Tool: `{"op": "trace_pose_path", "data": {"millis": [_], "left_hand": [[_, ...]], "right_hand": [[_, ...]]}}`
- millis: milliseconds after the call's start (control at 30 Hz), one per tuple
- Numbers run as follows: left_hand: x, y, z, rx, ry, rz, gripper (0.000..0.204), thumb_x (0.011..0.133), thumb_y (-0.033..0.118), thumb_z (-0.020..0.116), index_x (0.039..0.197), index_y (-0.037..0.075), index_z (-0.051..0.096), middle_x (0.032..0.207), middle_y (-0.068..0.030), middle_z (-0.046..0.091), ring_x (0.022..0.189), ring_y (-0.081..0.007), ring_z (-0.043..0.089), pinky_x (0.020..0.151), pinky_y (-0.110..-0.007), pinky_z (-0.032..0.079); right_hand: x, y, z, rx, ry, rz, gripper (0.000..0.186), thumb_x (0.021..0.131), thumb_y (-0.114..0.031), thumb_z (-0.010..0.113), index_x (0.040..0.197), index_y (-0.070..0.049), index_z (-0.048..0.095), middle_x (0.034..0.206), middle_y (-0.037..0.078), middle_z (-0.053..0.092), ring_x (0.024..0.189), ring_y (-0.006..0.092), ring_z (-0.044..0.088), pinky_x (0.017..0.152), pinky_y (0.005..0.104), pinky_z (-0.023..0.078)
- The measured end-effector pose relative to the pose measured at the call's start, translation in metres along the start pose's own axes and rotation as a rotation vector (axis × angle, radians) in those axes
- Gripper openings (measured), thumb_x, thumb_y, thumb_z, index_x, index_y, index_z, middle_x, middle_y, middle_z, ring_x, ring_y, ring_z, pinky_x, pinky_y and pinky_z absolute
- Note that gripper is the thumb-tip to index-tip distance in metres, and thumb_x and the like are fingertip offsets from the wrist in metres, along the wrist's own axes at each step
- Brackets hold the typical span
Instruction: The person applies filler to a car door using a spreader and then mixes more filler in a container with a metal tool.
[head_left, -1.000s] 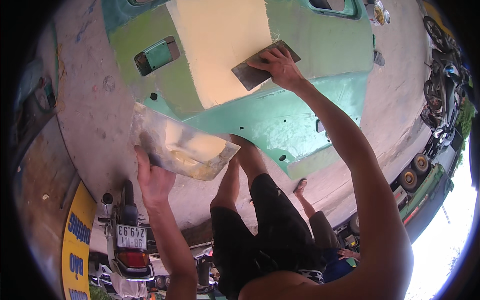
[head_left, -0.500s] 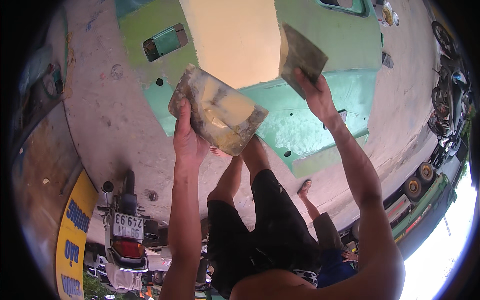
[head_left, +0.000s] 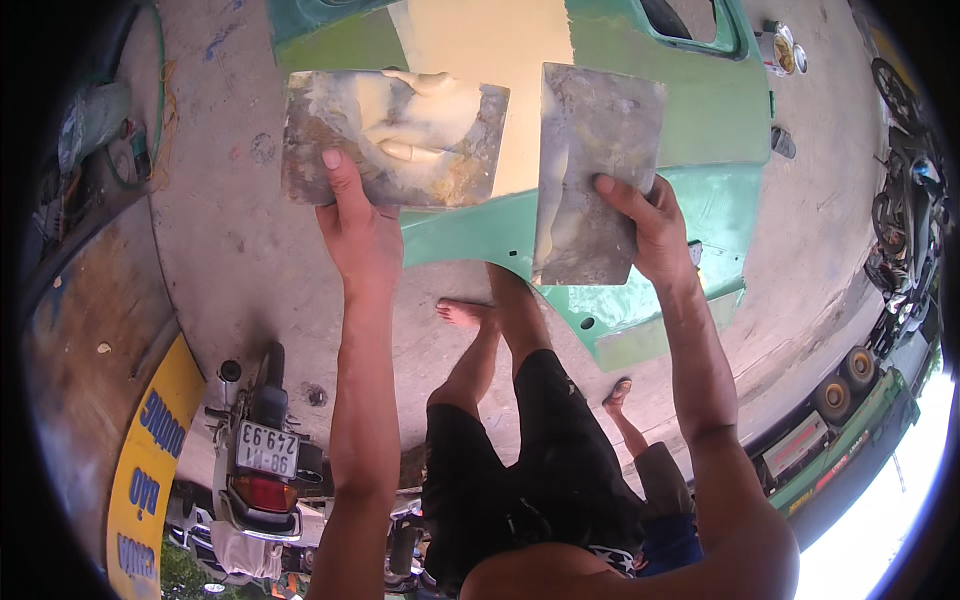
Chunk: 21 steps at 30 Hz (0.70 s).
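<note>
My left hand (head_left: pixel 355 215) grips a stained rectangular plate (head_left: pixel 420 130) with smeared lumps of cream filler on its face. Beside it, my right hand (head_left: pixel 655 225) is closed on a grey metal spreader (head_left: pixel 590 135), held upright, with a thin cream streak along its left side. Both tools are held side by side over a green vehicle body panel (head_left: pixel 690 120), which carries a wide cream band (head_left: pixel 480 40) and has a turquoise lower part. The plate and spreader hide part of the band.
A parked motorbike (head_left: pixel 265 450) and yellow sign (head_left: pixel 150 470) are lower left. A rusty panel (head_left: pixel 85 330) lines the left. An open tin (head_left: pixel 780 50) sits upper right, with motorbikes (head_left: pixel 900 170) and a green truck (head_left: pixel 840 450) beyond. Another person's leg (head_left: pixel 630 430) shows behind me.
My right hand has left the cream band and turned the spreader upright. My left hand has raised the plate up and rightward, level beside it.
</note>
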<state>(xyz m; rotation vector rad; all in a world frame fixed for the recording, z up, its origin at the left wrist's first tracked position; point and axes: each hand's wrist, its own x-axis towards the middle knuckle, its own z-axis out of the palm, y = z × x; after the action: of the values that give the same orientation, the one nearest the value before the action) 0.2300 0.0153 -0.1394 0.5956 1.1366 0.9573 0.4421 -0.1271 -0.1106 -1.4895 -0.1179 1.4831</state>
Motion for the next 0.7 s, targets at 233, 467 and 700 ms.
{"op": "trace_pose_path", "data": {"millis": [233,467,700], "left_hand": [[-0.018,0.004,0.013,0.683,-0.443,0.212,0.047,0.101,0.032,0.055,0.132,-0.002,0.048,0.116,-0.0098,0.058,0.1,-0.0155,0.054,0.088,-0.028,0.043],[0.001,0.002,0.011,0.809,-0.679,-0.328,0.052,0.1,0.043,0.05,0.12,-0.006,0.051,0.072,-0.0134,0.064,0.066,-0.0273,0.068,0.064,-0.036,0.054],[0.03,-0.012,-0.033,0.718,-0.31,-0.379,0.063,0.099,0.048,0.052,0.136,-0.003,0.045,0.127,-0.0108,0.055,0.113,-0.0181,0.052,0.096,-0.031,0.041]], "right_hand": [[0.052,0.014,0.06,0.439,0.295,-0.134,0.037,0.083,-0.021,0.071,0.111,-0.001,0.06,0.1,0.007,0.065,0.088,0.0157,0.062,0.08,0.0311,0.05],[0.132,-0.042,-0.037,0.376,0.137,-0.396,0.044,0.094,-0.026,0.061,0.127,0.0,0.05,0.12,0.011,0.06,0.111,0.0219,0.06,0.097,0.0394,0.05],[0.271,-0.077,-0.11,-1.15,0.295,-0.47,0.024,0.091,-0.017,0.061,0.111,-0.006,0.067,0.094,0.01,0.07,0.097,0.0289,0.066,0.083,0.0381,0.051]]}}
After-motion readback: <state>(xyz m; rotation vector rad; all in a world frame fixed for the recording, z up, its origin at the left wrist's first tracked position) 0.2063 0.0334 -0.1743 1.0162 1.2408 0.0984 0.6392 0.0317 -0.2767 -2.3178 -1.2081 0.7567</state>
